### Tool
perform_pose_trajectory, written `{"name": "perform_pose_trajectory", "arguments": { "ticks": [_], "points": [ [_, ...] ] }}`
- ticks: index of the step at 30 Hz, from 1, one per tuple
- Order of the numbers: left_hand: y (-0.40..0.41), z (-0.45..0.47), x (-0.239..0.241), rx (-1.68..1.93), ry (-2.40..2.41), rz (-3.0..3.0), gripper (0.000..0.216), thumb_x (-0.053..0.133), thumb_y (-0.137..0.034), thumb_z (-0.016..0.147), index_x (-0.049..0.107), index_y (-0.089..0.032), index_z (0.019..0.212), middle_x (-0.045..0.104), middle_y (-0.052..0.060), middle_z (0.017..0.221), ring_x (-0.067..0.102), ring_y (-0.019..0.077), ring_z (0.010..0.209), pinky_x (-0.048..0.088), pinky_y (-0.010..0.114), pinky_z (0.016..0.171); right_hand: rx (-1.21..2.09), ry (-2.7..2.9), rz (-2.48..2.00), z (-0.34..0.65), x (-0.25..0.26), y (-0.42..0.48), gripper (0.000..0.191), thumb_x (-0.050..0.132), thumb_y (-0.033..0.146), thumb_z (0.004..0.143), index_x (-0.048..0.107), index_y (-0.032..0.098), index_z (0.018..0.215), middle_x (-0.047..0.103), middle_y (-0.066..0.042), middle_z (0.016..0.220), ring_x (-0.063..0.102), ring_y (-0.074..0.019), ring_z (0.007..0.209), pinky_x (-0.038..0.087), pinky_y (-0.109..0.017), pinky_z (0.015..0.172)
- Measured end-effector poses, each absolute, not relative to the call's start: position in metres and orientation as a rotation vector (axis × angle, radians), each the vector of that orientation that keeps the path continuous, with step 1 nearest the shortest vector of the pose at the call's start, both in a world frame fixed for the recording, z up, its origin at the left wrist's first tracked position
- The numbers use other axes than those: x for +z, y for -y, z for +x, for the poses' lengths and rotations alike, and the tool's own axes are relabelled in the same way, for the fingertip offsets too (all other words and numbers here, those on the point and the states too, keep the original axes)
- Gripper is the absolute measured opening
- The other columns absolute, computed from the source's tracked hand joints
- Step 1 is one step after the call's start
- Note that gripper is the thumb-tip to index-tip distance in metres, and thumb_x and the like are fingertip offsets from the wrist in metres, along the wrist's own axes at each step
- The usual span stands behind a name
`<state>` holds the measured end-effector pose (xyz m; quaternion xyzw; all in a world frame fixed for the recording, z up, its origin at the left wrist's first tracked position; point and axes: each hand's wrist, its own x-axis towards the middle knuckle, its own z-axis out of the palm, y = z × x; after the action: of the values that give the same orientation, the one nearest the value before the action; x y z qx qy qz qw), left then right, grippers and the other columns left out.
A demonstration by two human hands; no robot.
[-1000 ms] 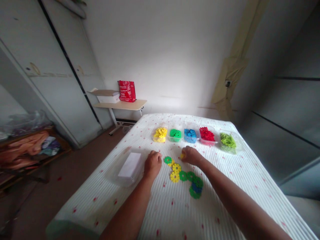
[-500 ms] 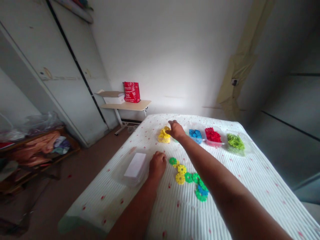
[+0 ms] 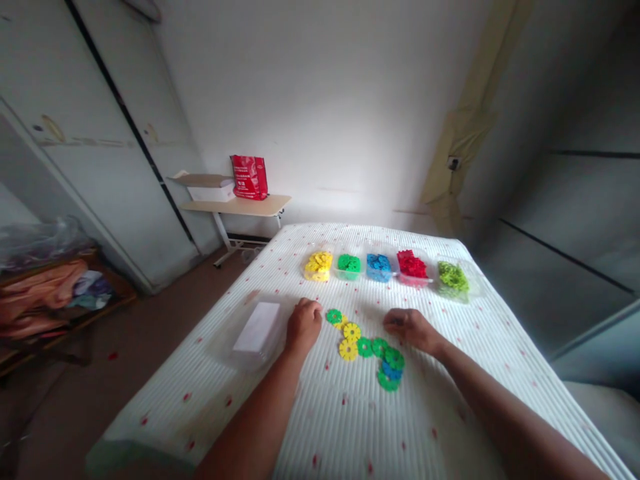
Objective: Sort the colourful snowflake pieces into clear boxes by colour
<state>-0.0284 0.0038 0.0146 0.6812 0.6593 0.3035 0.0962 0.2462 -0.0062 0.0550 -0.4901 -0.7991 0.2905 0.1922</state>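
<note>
My left hand point(image 3: 305, 325) rests on the table, fingers curled closed, and nothing shows in it. Just right of it lies the end of a curved chain of notched plastic discs: a green disc point(image 3: 334, 317), yellow discs point(image 3: 349, 349), more green ones point(image 3: 379, 347) and a blue disc point(image 3: 391, 371). To the right of the chain is my right hand point(image 3: 413, 329), low over the cloth with its fingers pinched together. What it holds, if anything, is hidden. A clear plastic tub with a white block point(image 3: 257, 327) stands left of my left hand.
Along the far side stand clear tubs of yellow point(image 3: 319, 265), green point(image 3: 349, 265), blue point(image 3: 379, 267), red point(image 3: 413, 268) and light green pieces point(image 3: 453, 280). Behind, a small side table point(image 3: 245, 205) bears a red bag point(image 3: 249, 177) and a box point(image 3: 211, 192).
My right hand has drawn back from the tubs at the far side to the right of the disc chain, uncovering the green tub. My left hand stays beside the chain; the view has shifted slightly.
</note>
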Motion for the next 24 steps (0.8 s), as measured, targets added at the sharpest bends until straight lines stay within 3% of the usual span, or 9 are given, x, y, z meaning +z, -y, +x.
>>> {"name": "perform_pose_trajectory", "arguments": {
  "ticks": [6,13,18,24],
  "points": [
    [-0.005,-0.029,0.013,0.913,-1.959,2.059,0.018,0.046,-0.009,0.076,0.062,-0.018,0.073,0.059,0.004,0.084,0.057,0.0139,0.083,0.042,0.024,0.08,0.914,2.145,-1.425,0.267,0.052,0.048,0.026,0.056,0.042,0.075,0.06,0.017,0.082,0.06,-0.002,0.074,0.054,-0.0146,0.065,0.04,-0.024,0.057],
    [-0.004,-0.029,0.013,0.926,-1.963,2.063,0.019,0.044,-0.009,0.075,0.062,-0.018,0.073,0.06,0.004,0.084,0.057,0.0145,0.082,0.043,0.025,0.079,0.462,2.462,-1.686,0.237,0.06,0.06,0.022,0.063,0.03,0.071,0.061,0.016,0.087,0.061,-0.008,0.089,0.058,-0.0195,0.075,0.037,-0.027,0.063],
    [-0.004,-0.029,0.013,0.942,-1.955,2.051,0.019,0.045,-0.009,0.076,0.062,-0.018,0.073,0.06,0.004,0.083,0.057,0.0139,0.081,0.043,0.024,0.078,0.486,2.465,-1.655,0.235,0.059,0.059,0.015,0.061,0.024,0.071,0.061,0.016,0.084,0.063,-0.008,0.086,0.058,-0.0205,0.077,0.036,-0.027,0.064],
    [-0.004,-0.029,0.013,0.944,-1.952,2.055,0.018,0.046,-0.008,0.075,0.061,-0.017,0.072,0.06,0.004,0.083,0.057,0.0144,0.082,0.043,0.025,0.079,0.621,2.35,-1.656,0.238,0.059,0.054,0.017,0.06,0.022,0.067,0.06,0.017,0.083,0.061,-0.003,0.079,0.054,-0.0147,0.07,0.035,-0.024,0.061]
  ]
}}
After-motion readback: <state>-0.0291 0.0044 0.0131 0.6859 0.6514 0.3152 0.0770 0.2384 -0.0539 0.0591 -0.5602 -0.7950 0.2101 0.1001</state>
